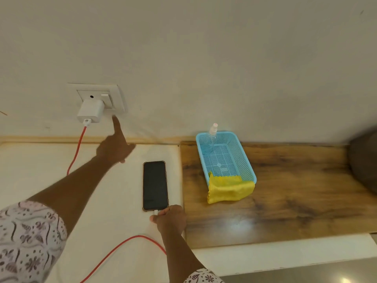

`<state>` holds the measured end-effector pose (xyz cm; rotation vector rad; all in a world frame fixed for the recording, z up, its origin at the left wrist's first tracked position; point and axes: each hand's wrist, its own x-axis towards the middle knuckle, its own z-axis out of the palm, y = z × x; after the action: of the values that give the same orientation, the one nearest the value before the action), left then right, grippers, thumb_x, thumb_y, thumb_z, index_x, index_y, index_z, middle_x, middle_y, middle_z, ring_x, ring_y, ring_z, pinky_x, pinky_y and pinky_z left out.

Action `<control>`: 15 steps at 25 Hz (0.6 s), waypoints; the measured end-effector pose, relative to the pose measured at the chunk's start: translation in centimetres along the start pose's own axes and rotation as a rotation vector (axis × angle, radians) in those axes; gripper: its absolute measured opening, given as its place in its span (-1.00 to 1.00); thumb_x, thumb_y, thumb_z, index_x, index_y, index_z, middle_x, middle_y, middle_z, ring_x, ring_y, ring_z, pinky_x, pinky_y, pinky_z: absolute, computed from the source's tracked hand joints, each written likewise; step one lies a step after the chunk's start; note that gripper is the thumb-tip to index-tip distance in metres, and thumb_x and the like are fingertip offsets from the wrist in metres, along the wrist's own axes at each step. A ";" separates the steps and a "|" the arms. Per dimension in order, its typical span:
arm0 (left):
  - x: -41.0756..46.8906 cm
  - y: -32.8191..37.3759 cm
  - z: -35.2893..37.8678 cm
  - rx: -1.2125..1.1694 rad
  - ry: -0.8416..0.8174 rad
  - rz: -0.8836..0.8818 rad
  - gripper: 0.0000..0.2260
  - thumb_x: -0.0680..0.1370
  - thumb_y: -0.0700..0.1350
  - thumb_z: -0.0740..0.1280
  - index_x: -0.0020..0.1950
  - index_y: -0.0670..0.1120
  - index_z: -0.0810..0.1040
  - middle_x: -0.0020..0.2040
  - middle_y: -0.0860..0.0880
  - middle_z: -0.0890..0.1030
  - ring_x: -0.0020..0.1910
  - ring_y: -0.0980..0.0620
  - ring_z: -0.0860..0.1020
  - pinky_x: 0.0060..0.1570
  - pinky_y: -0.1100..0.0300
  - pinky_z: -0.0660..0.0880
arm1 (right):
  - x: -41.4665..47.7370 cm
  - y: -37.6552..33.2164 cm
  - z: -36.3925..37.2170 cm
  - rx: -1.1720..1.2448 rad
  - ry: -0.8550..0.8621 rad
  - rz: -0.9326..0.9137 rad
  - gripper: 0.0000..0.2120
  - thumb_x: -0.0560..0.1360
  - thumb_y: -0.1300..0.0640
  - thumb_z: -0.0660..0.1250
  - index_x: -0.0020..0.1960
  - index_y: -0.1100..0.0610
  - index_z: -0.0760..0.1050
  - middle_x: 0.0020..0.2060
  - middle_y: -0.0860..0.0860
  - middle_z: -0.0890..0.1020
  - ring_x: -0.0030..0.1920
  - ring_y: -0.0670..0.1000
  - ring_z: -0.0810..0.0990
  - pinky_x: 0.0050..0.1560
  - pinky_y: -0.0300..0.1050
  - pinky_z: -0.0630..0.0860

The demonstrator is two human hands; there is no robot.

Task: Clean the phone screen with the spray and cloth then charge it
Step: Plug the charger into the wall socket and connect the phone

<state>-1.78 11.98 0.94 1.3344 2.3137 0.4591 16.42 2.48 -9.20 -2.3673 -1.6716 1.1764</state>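
Observation:
A black phone (155, 185) lies face up on the white counter, its screen dark. My right hand (170, 218) pinches the white plug of the red cable (114, 251) at the phone's near end. My left hand (115, 145) reaches up with the index finger stretched out, its tip at the lower right edge of the wall socket plate (114, 92). A white charger (90, 111) sits in that socket with the red cable hanging from it. The clear spray bottle (212, 137) stands in a blue basket (244, 160). A yellow cloth (229, 189) drapes over the basket's near rim.
The basket stands on a dark wooden board (295, 190) to the right of the white counter (40, 164). A dark rounded object (365, 160) sits at the far right edge. The wall rises right behind the counter.

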 end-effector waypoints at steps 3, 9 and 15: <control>-5.9 -0.9 3.3 -0.059 0.132 0.001 -0.16 0.50 0.00 0.33 0.51 0.05 -0.25 -0.26 -0.13 0.57 -0.32 -0.15 0.57 -0.26 0.07 0.45 | -0.4 -0.2 -0.4 -0.026 -0.003 0.004 -0.60 0.35 -0.18 0.44 0.02 0.08 0.56 -0.14 -0.05 0.64 -0.14 -0.08 0.63 -0.17 -0.33 0.49; -16.8 -4.9 9.4 -0.221 0.039 -0.052 -0.56 0.51 -0.03 0.33 0.37 -0.04 0.36 0.21 -0.10 0.58 0.13 -0.10 0.55 0.18 -0.02 0.46 | -1.1 -0.2 -1.5 -0.069 -0.039 -0.066 -0.53 0.42 -0.19 0.34 0.13 0.15 0.49 -0.02 0.02 0.62 -0.12 -0.06 0.57 -0.33 -0.36 0.35; -21.7 -4.8 11.1 -0.007 0.025 -0.038 -0.54 0.49 -0.01 0.36 0.37 -0.05 0.40 0.39 -0.09 0.45 0.36 -0.11 0.40 0.38 -0.06 0.27 | -1.9 1.0 -1.2 -0.002 -0.066 -0.042 -0.58 0.43 -0.11 0.39 0.12 0.18 0.53 0.07 0.06 0.65 0.05 0.02 0.63 0.02 -0.25 0.52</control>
<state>10.09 -8.48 -6.62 1.2859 2.3516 0.4745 17.66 1.01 -7.67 -2.3074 -1.7337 1.2603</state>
